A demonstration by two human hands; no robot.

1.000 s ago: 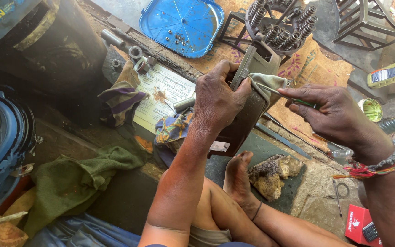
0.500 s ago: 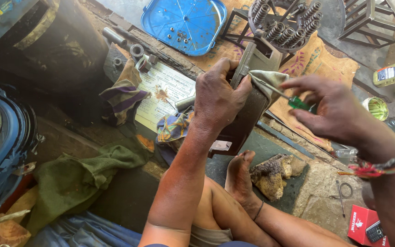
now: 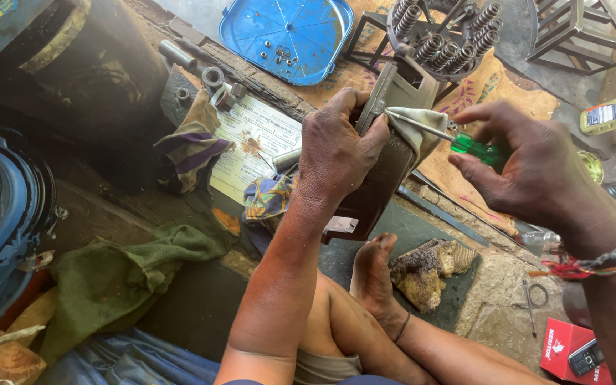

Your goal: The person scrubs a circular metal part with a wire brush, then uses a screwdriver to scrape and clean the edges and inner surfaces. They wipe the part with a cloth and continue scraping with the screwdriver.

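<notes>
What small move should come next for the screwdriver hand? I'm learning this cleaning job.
Probably push the screwdriver tip along the groove: the right hand already presses the rag into the metal part, steadied by the left hand.

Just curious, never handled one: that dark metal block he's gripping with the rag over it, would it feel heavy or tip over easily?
The dark rectangular metal block looks thick and solid, so probably heavy for its size and stiff. It stands tilted on its lower end, steadied by the left hand, so it might topple if released. The pale cloth rag draped over it looks floppy.
</notes>
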